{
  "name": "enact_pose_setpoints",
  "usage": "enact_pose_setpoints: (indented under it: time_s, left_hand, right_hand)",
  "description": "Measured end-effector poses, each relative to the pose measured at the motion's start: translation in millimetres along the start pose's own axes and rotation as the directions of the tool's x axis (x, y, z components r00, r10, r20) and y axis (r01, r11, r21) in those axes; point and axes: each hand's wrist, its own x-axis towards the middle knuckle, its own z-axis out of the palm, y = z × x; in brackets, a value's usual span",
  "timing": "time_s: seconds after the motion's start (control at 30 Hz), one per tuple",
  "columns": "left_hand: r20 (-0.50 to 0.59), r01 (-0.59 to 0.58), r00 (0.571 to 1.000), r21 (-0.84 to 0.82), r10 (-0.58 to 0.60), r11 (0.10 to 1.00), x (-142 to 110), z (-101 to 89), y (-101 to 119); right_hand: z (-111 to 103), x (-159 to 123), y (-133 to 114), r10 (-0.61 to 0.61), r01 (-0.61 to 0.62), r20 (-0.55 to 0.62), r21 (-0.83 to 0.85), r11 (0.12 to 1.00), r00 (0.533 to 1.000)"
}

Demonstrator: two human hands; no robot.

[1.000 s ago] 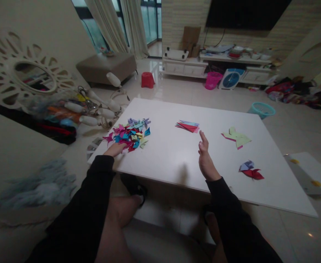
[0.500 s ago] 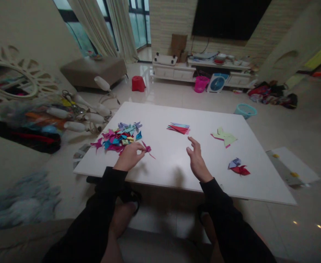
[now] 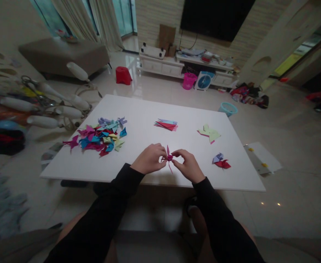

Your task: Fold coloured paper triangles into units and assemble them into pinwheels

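A magenta origami crane [image 3: 169, 158] is held over the near part of the white table [image 3: 138, 109]. My left hand [image 3: 150, 159] pinches one side of it, and the fingertips of my right hand [image 3: 187, 164] pinch the other. Its thin pointed ends stick out above and below the fingers. To the left lies a heap of folded paper cranes [image 3: 100, 137] in pink, blue, yellow and green. Beyond my hands sits a stack of narrow folded papers [image 3: 166, 125] in red, blue and pink.
At the right of the table are pale green folded papers [image 3: 210, 133], with a purple and a red folded crane [image 3: 222, 164] nearer me. A lamp with several white arms [image 3: 44, 121] stands past the left edge. A blue basket [image 3: 228, 109] is beyond the far right corner.
My left hand has carried the magenta crane rightward, away from the heap. My right hand, open before, has come in and closed on the crane's other side. The view has shifted right.
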Motion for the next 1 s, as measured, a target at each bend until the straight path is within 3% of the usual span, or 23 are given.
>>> enact_pose_setpoints:
  time_s: [0.2,0.33,0.43,0.5,0.53,0.67,0.8,0.9,1.0]
  left_hand:
    - [-0.023,0.015,1.0,-0.104,-0.018,0.994,0,1.3,1]
    - [-0.179,0.086,0.974,-0.29,-0.142,0.953,-2,-9.9,3]
    - [-0.312,0.217,0.859,-0.496,-0.406,0.841,-3,-18.1,1]
    - [-0.315,0.268,0.777,-0.618,-0.545,0.739,-4,-18.9,-4]
    - [-0.297,0.278,0.757,-0.66,-0.582,0.698,-5,-17.7,-6]
    - [-0.192,0.277,0.766,-0.762,-0.613,0.585,-6,-8.2,-13]
    - [-0.129,0.284,0.771,-0.807,-0.624,0.517,-6,-4.0,-12]
    - [-0.107,0.291,0.781,-0.809,-0.615,0.511,-6,-6.2,-7]
    - [-0.124,0.291,0.804,-0.771,-0.581,0.567,-5,-8.8,-1]
  right_hand:
    - [0,1,-10,0.002,-0.002,0.022,0.034,0.999,1.0]
    - [1,3,-14,0.051,-0.051,0.001,0.125,0.991,0.999]
    - [3,6,-12,0.14,-0.111,-0.096,0.259,0.959,0.985]
    - [5,9,-9,0.214,-0.142,-0.158,0.375,0.916,0.964]
    - [6,10,-7,0.251,-0.154,-0.176,0.436,0.887,0.952]
    - [9,15,-2,0.359,-0.172,-0.204,0.604,0.778,0.911]
    - [12,17,-2,0.386,-0.157,-0.207,0.67,0.726,0.899]
    - [14,17,-4,0.4,-0.163,-0.194,0.693,0.703,0.896]
    - [16,17,-7,0.404,-0.178,-0.173,0.697,0.694,0.898]
